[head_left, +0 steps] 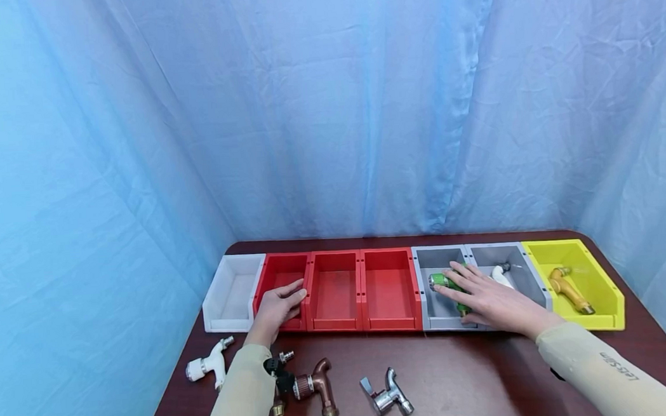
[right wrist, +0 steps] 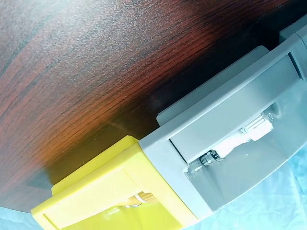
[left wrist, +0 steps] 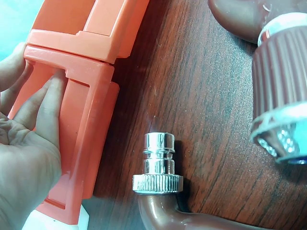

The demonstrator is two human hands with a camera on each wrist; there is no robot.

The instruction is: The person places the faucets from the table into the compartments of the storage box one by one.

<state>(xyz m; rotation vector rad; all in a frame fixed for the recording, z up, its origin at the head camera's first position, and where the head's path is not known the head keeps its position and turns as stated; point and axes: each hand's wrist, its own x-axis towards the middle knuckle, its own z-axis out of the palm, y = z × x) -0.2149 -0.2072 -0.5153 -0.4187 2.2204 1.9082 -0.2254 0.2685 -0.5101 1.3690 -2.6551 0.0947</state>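
Observation:
Over the left grey bin (head_left: 442, 316), my right hand (head_left: 487, 297) reaches down onto a green tap (head_left: 439, 280), fingers across its body and thumb on the near side. The hand covers part of the tap. My left hand (head_left: 276, 310) dips into the leftmost red bin (head_left: 279, 266). In the left wrist view, its fingers (left wrist: 50, 112) extend fairly straight inside that bin near a side wall, and nothing is visible in them. The right wrist view shows a white tap (right wrist: 240, 139) in the neighbouring grey bin (right wrist: 192, 189), but not the right hand.
The joined row includes a white bin (head_left: 239, 263), two further red bins and a yellow bin (head_left: 605, 306) with a yellow tap (head_left: 570, 292). Nearer on the table lie a white tap (head_left: 208, 365), brown taps (head_left: 321, 387) partly behind the left forearm, and a chrome tap (head_left: 390, 395).

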